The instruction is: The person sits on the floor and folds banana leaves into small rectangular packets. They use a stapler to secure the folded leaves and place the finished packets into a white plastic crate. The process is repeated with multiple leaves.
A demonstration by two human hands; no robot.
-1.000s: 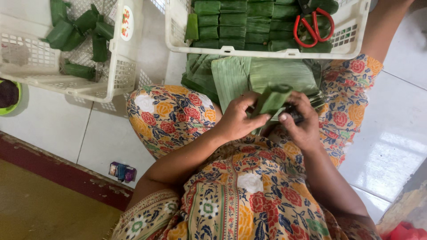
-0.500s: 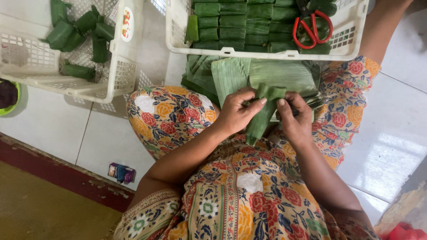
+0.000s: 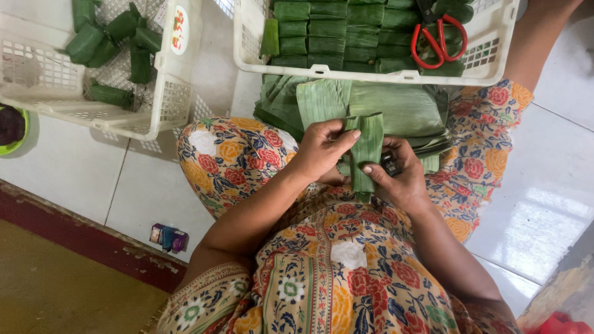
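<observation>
Scissors (image 3: 438,38) lie in the basket (image 3: 371,75) behind the leaf stack (image 3: 396,108) on the lap

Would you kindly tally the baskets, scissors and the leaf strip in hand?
White plastic baskets: 2
Red-handled scissors: 1
Folded leaf strip held by left hand and right hand: 1
Total: 4

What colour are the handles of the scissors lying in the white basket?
Red. The scissors lie on green leaf packets in the white basket, clearest in the head view.
</observation>
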